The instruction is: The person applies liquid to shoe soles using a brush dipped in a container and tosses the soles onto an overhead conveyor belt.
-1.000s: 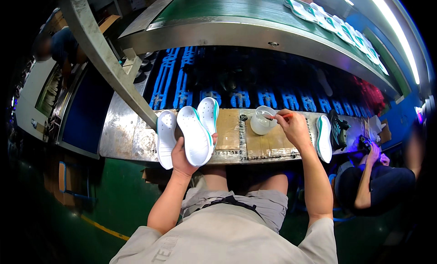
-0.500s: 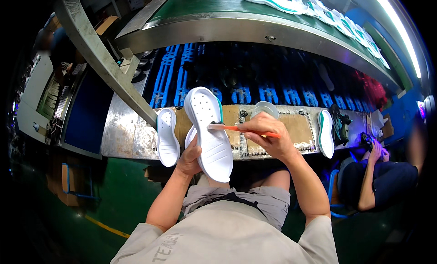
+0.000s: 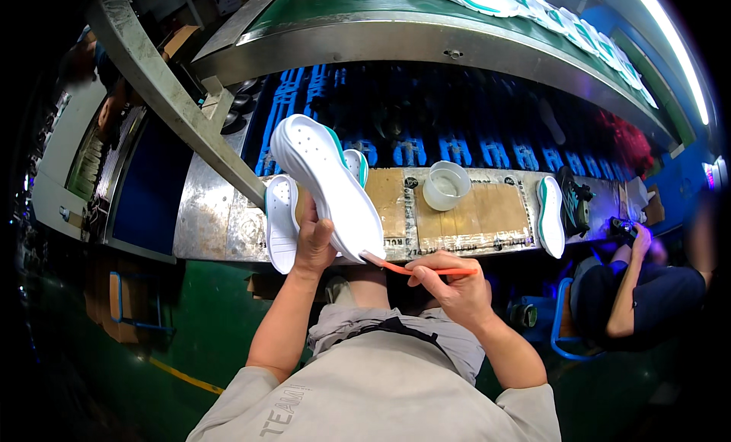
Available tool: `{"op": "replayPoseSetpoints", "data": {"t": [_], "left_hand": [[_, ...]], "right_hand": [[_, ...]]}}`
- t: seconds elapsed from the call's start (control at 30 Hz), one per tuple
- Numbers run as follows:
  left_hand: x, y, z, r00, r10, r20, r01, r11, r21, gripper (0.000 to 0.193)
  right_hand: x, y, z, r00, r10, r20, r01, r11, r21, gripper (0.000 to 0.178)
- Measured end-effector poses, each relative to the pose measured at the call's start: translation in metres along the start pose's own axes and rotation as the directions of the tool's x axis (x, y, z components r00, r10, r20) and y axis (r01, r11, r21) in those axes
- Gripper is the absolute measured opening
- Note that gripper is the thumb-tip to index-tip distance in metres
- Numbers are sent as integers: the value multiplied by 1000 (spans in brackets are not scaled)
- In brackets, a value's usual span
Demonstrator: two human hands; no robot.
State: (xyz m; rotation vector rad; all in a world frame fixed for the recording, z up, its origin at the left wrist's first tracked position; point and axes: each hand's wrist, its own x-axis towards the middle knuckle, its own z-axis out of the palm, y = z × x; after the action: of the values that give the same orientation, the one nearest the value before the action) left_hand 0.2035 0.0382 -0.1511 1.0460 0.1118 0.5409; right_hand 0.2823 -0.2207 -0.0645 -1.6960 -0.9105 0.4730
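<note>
My left hand (image 3: 314,248) grips a white shoe sole (image 3: 327,175) with a green side patch, tilted above the bench front. Its hollow side faces me, with small holes at the upper end. My right hand (image 3: 453,290) pinches the orange handle of a small brush (image 3: 400,269); the brush head touches the rim at the sole's lower end. Partly hidden behind the held sole is another white and green sole (image 3: 355,165). Beside my left hand lies one more sole (image 3: 282,225). A translucent cup (image 3: 447,185) with clear-looking liquid stands beyond my right hand.
Cardboard pieces (image 3: 487,217) are taped on the metal bench (image 3: 217,221). A sole (image 3: 550,217) and a dark shoe (image 3: 572,202) lie to the right. Overhead, a green conveyor (image 3: 335,8) carries several soles. A slanted metal post (image 3: 175,107) stands left; a seated co-worker (image 3: 647,290) is at right.
The held sole has moved up and left and tilted more. The brush has gone from the sole's middle down to its lower end, and my right hand has come nearer my body.
</note>
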Motion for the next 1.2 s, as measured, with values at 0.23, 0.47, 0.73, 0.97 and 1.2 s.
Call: {"op": "replayPoseSetpoints", "data": {"t": [0.23, 0.47, 0.73, 0.97, 1.2], "left_hand": [[-14, -13, 14, 998, -1, 65, -22, 936, 352, 131], [-30, -7, 21, 976, -188, 112, 165, 969, 184, 132], [-38, 55, 40, 434, -891, 132, 873, 380, -308, 55], [-57, 48, 3, 176, -844, 507, 943, -3, -332, 84], [-49, 61, 0, 391, -715, 580, 888, 126, -443, 76]], "right_hand": [[11, 5, 24, 938, 319, -137, -192, 806, 560, 30], [22, 22, 16, 926, 345, -151, -196, 784, 589, 29], [56, -25, -59, 822, -324, 468, 390, 919, -50, 24], [86, -22, -69, 722, -367, 587, 466, 885, -20, 22], [76, 13, -102, 905, -232, 357, 317, 927, -200, 16]]}}
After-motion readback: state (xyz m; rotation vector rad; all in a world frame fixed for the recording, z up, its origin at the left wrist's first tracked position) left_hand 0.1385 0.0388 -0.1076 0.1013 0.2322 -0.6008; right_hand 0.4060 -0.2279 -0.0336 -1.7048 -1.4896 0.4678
